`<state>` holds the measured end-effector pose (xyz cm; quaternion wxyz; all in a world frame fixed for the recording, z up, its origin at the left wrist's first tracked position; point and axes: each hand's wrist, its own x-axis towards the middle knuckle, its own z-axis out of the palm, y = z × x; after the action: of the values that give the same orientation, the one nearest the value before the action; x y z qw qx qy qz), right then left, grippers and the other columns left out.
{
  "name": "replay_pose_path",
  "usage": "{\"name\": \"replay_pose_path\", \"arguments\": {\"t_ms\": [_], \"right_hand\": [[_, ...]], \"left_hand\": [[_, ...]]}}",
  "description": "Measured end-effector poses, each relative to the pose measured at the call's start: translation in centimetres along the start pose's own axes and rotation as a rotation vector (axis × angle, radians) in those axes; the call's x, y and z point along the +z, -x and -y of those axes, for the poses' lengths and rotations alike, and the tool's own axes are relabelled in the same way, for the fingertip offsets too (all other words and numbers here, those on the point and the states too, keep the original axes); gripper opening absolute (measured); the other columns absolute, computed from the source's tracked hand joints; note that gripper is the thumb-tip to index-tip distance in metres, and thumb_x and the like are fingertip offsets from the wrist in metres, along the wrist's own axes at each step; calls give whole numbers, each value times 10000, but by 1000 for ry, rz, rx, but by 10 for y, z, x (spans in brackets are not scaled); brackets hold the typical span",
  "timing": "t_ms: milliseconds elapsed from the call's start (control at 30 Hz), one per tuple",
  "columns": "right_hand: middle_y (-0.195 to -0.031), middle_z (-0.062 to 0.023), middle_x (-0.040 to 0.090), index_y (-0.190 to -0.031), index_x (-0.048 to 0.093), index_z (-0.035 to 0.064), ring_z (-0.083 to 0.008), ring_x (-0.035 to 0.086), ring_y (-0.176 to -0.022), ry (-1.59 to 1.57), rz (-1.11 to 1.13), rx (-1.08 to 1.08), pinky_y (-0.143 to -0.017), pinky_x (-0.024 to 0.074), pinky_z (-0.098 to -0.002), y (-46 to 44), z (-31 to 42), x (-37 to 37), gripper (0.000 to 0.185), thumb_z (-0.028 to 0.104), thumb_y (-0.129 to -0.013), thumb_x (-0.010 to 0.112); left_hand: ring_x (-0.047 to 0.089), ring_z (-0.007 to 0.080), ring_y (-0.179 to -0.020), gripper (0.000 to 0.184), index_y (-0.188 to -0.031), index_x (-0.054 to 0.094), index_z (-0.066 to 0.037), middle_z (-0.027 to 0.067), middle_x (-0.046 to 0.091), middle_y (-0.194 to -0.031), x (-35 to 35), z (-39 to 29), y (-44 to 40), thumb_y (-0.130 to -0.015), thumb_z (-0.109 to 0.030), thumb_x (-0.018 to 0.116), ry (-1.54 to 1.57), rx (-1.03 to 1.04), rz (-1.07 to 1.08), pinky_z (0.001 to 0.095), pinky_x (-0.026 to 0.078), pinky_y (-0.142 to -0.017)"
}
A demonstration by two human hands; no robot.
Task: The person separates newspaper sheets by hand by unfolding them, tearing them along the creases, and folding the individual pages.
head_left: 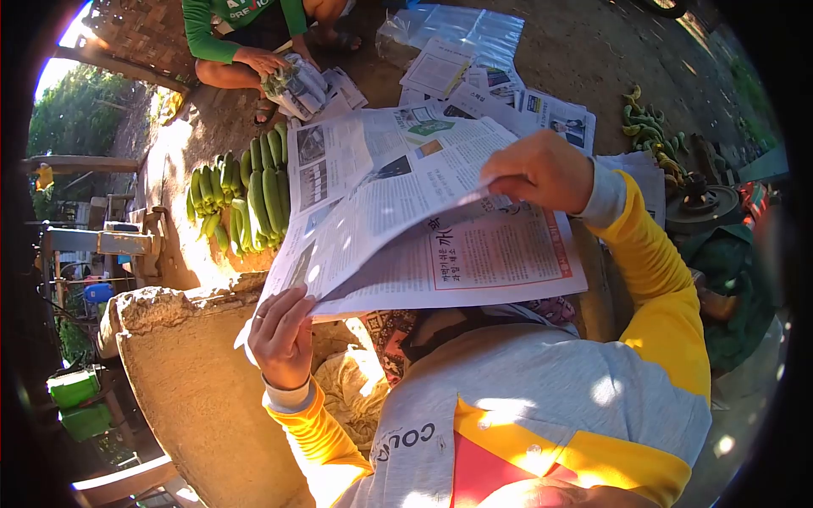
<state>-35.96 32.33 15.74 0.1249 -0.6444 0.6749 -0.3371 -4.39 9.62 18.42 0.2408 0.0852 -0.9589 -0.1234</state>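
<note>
Spread across the middle of the view is a newspaper, its upper sheet lifted so that a lower page with a red border shows beneath. My left hand grips the paper's near left corner, thumb over the edge. At the right, my right hand pinches the edge of the raised sheet. Beyond the paper, to the left, bunches of green bananas lie on the ground, partly covered by the newspaper's left edge.
A person in a green top crouches at the upper left, holding a newspaper-wrapped bundle. More newspapers and clear plastic lie beyond. Loose bananas are at right, a concrete block at left.
</note>
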Motion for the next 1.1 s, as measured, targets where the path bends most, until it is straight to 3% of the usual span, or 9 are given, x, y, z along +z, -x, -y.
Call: {"name": "replay_pose_path", "arguments": {"t_ms": [133, 267, 300, 433, 533, 667, 700, 833, 1100], "right_hand": [[-682, -110, 604, -914, 627, 55, -279, 602, -599, 159, -151, -134, -554, 459, -344, -32, 2, -10, 136, 97, -785, 635], [-672, -114, 599, -886, 621, 59, -288, 591, -593, 163, -70, -223, -544, 452, -356, -51, 22, -17, 132, 109, -767, 649], [-672, -115, 597, -872, 617, 66, -289, 591, -599, 161, -62, -243, -545, 451, -366, -51, 31, -20, 125, 126, -767, 647], [-683, -83, 593, -852, 610, 75, -270, 583, -613, 117, -30, -372, -542, 450, -365, -45, 48, -21, 124, 137, -755, 655], [-697, -56, 593, -855, 611, 82, -256, 578, -623, 55, 28, -352, -537, 449, -354, -35, 51, -16, 131, 122, -742, 664], [-718, -56, 593, -901, 602, 87, -246, 580, -616, 101, -10, -310, -524, 447, -340, -13, 52, -5, 178, 86, -731, 656], [-735, -55, 601, -912, 598, 89, -243, 583, -621, 109, -40, -284, -526, 451, -334, -5, 52, -3, 195, 75, -725, 654], [-807, -51, 628, -947, 580, 85, -229, 605, -659, 131, -203, -299, -548, 471, -310, 19, 46, -1, 263, 20, -699, 640], [-883, -70, 643, -882, 621, 65, -264, 617, -733, 116, -180, 3, -606, 490, -306, 68, 44, -28, 190, -12, -708, 613]], "left_hand": [[618, 280, -897, 180, -792, 667, -46, 77, 662, -907, -1, -11, 0, -614, -24, 671, -65, 95, -41, 363, 501, -756], [511, 311, -1110, 144, -766, 676, -105, 92, 604, -1108, 2, -24, 3, -627, -120, 711, -163, 72, 4, 416, 405, -933], [448, 323, -1183, 132, -769, 684, -146, 98, 550, -1203, 2, -22, 7, -641, -150, 717, -189, 50, -6, 451, 326, -998], [426, 333, -1213, 96, -769, 688, -162, 111, 527, -1240, 1, -20, -1, -678, -176, 717, -233, 13, -177, 485, 243, -1037], [438, 333, -1205, 59, -764, 683, -158, 109, 527, -1241, -3, -16, -9, -710, -172, 704, -237, -26, -26, 484, 229, -1041], [591, 237, -982, 89, -783, 668, -101, 47, 643, -1022, 1, -7, -17, -702, -101, 705, -207, -11, 19, 452, 282, -1018], [618, 213, -854, 105, -784, 659, -68, 27, 661, -923, 0, -9, -22, -695, -89, 711, -198, -8, -6, 440, 342, -979], [622, 229, -791, 79, -770, 646, -51, 46, 659, -893, 1, -4, -32, -719, -83, 698, -142, 1, -16, 438, 434, -886], [618, 279, -790, 81, -786, 616, -14, 85, 650, -871, 0, -3, -47, -743, -46, 676, -116, 4, -57, 426, 464, -834]]}}
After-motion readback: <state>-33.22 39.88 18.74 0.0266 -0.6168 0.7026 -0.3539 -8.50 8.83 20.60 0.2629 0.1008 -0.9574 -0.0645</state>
